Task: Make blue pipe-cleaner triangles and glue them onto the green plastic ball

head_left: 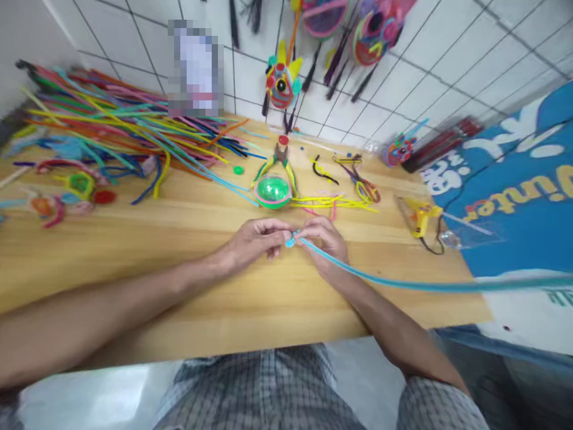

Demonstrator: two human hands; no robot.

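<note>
Between my two hands, above the wooden table, is a light blue pipe cleaner (pixel 358 273) whose near end is wound into a small coil. My left hand (pixel 259 240) pinches the coil with thumb and fingers. My right hand (pixel 323 239) grips the stem beside the coil, and the long tail trails off past the right edge of the view. Just beyond my hands sits a shiny green half-ball (pixel 273 191) with a pink rim. Pliers (pixel 280 156) with green and yellow handles lie behind it, and yellow pipe cleaners (pixel 335 203) lie to its right.
A large heap of coloured pipe cleaners (pixel 134 125) covers the back left. Scissors (pixel 364 188) lie at the back right, near a yellow glue gun (pixel 421 218) with its cord. Decorated hanging ornaments (pixel 282 86) are on the white grid wall. A blue printed sheet (pixel 514 197) borders the table.
</note>
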